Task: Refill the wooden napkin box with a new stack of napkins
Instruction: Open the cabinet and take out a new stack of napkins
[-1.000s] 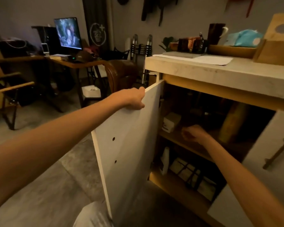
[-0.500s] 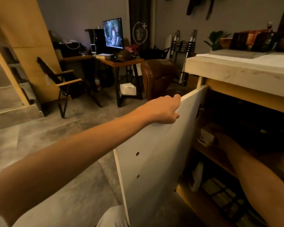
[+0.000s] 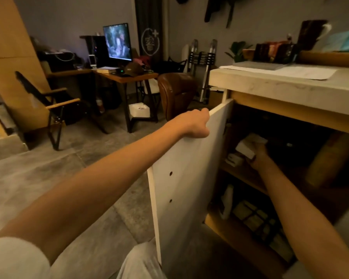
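My left hand (image 3: 193, 123) grips the top edge of the open white cabinet door (image 3: 185, 178). Inside the dark cabinet, my right hand (image 3: 259, 158) is closed around a white pack of napkins (image 3: 249, 146), lifted a little above the upper wooden shelf (image 3: 242, 176). A second small white pack (image 3: 234, 159) lies on that shelf just left of the hand. The wooden napkin box is out of this view.
The stone countertop (image 3: 290, 85) above carries papers, a plant and a wooden tray. The lower shelf (image 3: 240, 236) holds a white bottle and flat packs. A brown leather chair (image 3: 175, 93), a desk with a lit monitor (image 3: 117, 42) and a folding chair (image 3: 52, 105) stand on the grey floor.
My right hand reached deeper onto the upper shelf and closed on the white napkin pack, raising it. My left hand stays on the door edge. The view swung left, then partly back.
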